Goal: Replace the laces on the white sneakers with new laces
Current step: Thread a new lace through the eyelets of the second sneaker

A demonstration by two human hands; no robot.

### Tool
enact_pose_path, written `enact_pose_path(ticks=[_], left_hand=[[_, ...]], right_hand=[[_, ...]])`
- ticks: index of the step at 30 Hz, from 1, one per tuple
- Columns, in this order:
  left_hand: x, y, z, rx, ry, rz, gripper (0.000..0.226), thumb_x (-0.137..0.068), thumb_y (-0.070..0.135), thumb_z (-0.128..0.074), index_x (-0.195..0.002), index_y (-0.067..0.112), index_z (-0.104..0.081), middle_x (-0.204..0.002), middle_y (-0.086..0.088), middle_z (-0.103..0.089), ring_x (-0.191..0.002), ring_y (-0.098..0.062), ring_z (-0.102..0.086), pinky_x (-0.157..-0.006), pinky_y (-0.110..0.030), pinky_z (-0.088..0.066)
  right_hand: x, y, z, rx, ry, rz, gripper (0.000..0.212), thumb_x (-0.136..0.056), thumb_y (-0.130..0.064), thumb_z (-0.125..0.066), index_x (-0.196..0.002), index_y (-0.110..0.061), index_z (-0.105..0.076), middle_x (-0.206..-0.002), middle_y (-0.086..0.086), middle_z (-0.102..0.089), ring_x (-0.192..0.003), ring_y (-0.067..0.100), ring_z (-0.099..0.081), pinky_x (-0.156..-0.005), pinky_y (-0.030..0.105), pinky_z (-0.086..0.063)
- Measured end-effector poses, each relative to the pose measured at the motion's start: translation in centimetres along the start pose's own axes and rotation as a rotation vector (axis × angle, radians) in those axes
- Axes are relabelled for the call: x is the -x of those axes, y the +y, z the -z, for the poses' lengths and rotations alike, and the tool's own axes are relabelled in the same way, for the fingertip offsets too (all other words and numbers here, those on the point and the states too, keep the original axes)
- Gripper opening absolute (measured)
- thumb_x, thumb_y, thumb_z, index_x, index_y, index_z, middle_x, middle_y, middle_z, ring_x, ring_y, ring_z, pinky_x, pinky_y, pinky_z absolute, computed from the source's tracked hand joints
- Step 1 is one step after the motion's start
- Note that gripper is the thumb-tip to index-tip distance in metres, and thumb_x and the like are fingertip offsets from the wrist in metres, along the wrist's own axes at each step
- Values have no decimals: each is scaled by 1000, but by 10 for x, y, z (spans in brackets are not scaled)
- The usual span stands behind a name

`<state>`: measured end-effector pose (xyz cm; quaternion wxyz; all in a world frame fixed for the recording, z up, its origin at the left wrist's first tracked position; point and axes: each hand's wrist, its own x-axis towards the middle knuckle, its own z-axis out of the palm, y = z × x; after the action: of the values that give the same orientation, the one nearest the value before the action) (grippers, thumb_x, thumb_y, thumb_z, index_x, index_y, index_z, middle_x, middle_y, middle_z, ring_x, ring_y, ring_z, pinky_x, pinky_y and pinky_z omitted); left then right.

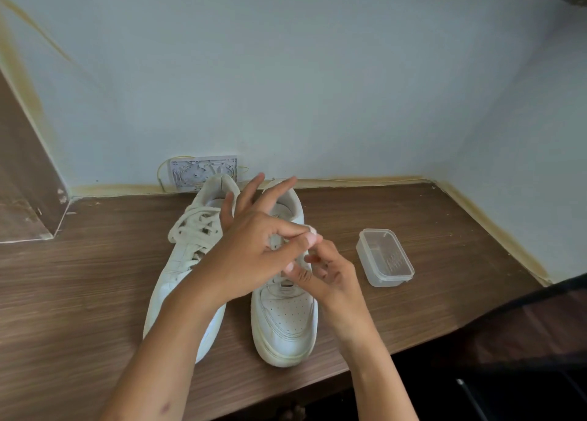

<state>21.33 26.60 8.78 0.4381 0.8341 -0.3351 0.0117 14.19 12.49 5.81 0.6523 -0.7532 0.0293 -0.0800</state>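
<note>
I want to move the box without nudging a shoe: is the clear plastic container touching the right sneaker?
Apart. The head view shows a strip of bare wooden table between the clear plastic container and the right sneaker.

Two sneakers stand side by side on the table [95, 293], toes near me, heels far by the wall [317, 71]. The left sneaker [181, 271] lies partly under my left forearm; my left hand [251, 258] and right hand [327, 271] meet above the right sneaker [286, 322]. A plastic container [384, 258] sits right of it. A wall plate [203, 169] lies behind the heels
</note>
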Motion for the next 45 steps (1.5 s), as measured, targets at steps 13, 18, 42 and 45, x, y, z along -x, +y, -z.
enact_pose_path(ticks=[13,18,42,45], left_hand=[[-1,-24,24,-199,487,336,28,-78,56,-59,-84,34,-77,-126,18,-60,-127,-17,-43,-107,-38,-24],[11,-33,33,-383,343,607,13,-84,43,-66,-89,33,-74,-136,6,-55,-134,-26,-34,-111,-46,-17],[-2,-22,1,-196,359,30,35,-78,-5,-64,-87,28,-75,-111,10,-65,-108,-15,-52,-98,-34,-34],[-2,-24,-5,-223,314,-41,34,-77,0,-62,-87,31,-74,-108,12,-66,-106,-15,-53,-97,-50,-42]], right_hand=[[3,-5,48,-129,-191,-39,23,-91,-36,-58,-84,-22,-75,-86,0,-67,-85,9,-56,-78,19,-43],[3,0,75,-82,-119,-86,23,-91,-25,-56,-81,-17,-75,-72,1,-60,-71,10,-54,-68,19,-47],[7,3,68,576,-297,-458,17,-76,-41,-81,-84,-28,-77,-72,-11,-68,-73,2,-61,-79,24,-52],[9,-4,76,500,-188,-455,28,-86,-50,-66,-91,-24,-76,-84,-4,-74,-76,9,-67,-74,16,-50]])
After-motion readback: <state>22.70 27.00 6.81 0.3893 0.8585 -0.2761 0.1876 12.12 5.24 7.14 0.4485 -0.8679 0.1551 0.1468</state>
